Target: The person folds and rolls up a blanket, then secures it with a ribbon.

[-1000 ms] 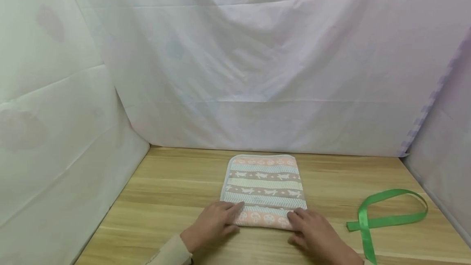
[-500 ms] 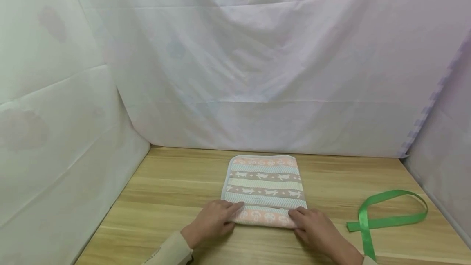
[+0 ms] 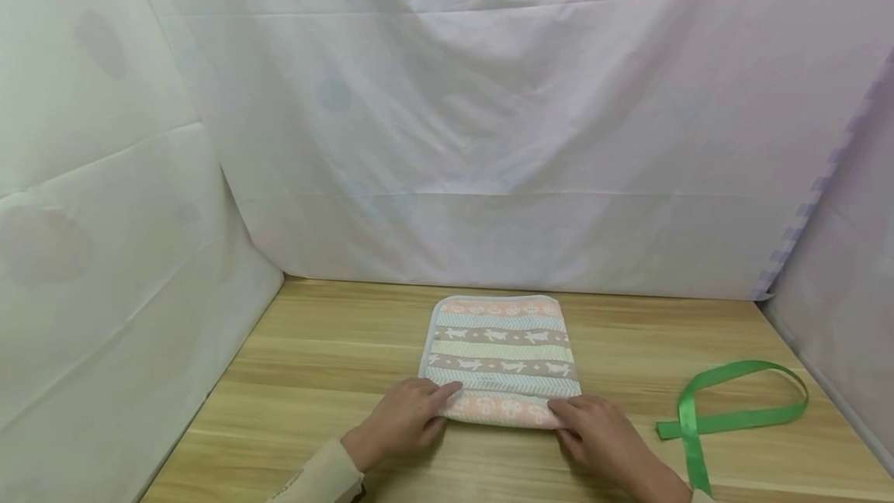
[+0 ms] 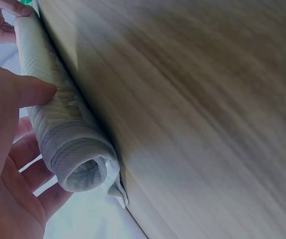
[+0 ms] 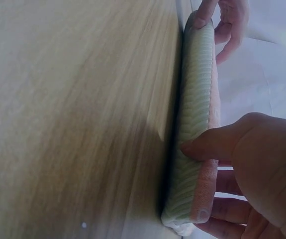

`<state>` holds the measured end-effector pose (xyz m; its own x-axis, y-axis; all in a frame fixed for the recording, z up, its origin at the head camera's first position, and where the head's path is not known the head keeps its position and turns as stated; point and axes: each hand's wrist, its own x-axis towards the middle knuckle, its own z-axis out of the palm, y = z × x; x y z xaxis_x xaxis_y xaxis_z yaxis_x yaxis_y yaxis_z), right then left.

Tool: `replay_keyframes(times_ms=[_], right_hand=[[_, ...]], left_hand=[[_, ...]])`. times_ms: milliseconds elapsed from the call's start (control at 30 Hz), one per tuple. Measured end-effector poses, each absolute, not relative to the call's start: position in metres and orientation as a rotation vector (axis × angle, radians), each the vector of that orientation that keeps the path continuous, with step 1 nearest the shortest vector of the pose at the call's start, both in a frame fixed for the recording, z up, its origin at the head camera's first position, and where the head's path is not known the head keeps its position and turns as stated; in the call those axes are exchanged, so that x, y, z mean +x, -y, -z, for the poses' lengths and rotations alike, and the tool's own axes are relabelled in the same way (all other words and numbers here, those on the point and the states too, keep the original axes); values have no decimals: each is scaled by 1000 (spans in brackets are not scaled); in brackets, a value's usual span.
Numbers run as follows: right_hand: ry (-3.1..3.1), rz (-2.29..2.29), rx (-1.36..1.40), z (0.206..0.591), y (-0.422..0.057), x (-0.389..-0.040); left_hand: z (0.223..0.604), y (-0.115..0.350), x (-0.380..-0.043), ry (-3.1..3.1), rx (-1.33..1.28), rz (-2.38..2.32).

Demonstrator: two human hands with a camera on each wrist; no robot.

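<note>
1. Behind the work we see white fabric drapes (image 3: 489,115) hung around a pale wood-grained worktop (image 3: 314,348).
2. On it, in front of the person, lies the rectangular cloth banded in pink, pale blue, cream and grey-brown (image 3: 499,348), its far part flat and its near edge wound into a hollow roll (image 4: 65,110).
3. We judge the step in hand to be rolling this cloth away from the body, with only the first turns made.
4. The left hand (image 3: 400,424) and right hand (image 3: 606,439) each grip one end of the roll, thumb on the near side, fingers (image 4: 23,149) curled over the other, closed to about its thickness.
5. The next move seems to call for even forward turning by both hands, keeping the ends level so the roll stays snug.
6. Compared with a second ago, we find the roll slightly farther forward and both thumbs tucked closer against it.
7. The looped green satin ribbon (image 3: 750,419), well apart at the right, lies as it did.
</note>
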<state>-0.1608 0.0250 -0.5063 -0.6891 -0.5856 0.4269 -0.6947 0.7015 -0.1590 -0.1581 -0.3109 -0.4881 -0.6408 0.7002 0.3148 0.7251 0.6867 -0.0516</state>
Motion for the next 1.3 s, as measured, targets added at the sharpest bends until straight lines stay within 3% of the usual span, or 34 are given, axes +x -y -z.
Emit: replay_keyframes(times_ms=[367, 700, 900, 1300], right_hand=[[2703, -591, 988, 495, -25, -166], [2713, -874, 1112, 495, -34, -171], [2687, -1031, 1078, 500, -34, -177], [2661, -1059, 710, 516, -27, -191]], left_hand=[[484, 318, -170, 2657, -1172, 232], [475, 320, -171, 2905, -1123, 639], [481, 323, -182, 3012, -940, 949], [489, 316, -191, 2944, -444, 997]])
